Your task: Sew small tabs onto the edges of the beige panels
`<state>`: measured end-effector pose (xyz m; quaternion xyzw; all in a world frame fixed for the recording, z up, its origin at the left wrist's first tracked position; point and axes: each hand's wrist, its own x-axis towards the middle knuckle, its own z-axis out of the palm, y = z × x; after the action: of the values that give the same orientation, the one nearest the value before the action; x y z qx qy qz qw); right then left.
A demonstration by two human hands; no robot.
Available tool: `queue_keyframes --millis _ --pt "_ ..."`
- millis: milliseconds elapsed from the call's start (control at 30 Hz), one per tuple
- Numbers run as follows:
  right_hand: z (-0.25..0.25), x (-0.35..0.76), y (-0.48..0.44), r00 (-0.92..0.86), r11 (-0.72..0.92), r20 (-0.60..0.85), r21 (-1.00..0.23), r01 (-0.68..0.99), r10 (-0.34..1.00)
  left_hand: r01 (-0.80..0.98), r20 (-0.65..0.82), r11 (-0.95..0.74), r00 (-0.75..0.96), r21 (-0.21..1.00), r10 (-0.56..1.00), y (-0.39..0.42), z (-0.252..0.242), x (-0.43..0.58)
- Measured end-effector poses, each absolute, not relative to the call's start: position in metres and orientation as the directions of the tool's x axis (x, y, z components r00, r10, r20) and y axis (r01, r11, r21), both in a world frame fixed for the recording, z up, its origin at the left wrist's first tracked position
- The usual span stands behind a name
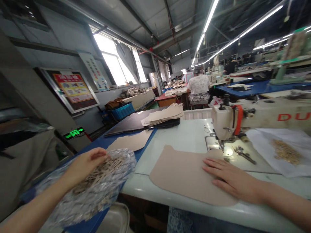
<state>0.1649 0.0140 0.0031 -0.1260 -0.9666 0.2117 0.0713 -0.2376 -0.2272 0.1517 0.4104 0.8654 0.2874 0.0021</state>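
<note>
My left hand [88,165] is over a clear plastic bag [127,161] on the left. Its fingers curl together at a heap of small beige strips [104,171] inside the open bag; what the fingertips hold, if anything, is hidden. Flat on a large beige cut piece [178,174] lies my right hand [228,179], fingers stretched out. That piece rests on the pale sewing table [170,139], its far right corner close to the needle area of a sewing machine [224,124].
Behind the bag lies another beige panel [131,141]. A stack of beige pieces [165,116] sits further back. Small gold-coloured parts [288,152] lie on white sheeting [259,142] at the right. A person [199,84] sits ahead, facing away.
</note>
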Motion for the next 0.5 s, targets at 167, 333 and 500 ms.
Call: queue_keyframes --millis 167,333,500 --pt "0.014 0.153 0.012 -0.957 0.924 0.154 -0.334 0.185 0.247 0.767 0.112 0.361 -0.486 0.531 0.867 -0.154 0.127 -0.16" --pt "0.018 0.167 0.009 -0.931 0.976 0.294 -0.103 0.192 0.214 0.745 0.064 0.081 -0.164 0.662 0.984 -0.065 0.076 -0.076" --pt "0.028 0.232 0.024 -0.816 0.915 0.418 -0.129 0.382 0.399 0.547 0.035 0.006 -0.064 0.837 0.997 0.004 0.034 -0.034"
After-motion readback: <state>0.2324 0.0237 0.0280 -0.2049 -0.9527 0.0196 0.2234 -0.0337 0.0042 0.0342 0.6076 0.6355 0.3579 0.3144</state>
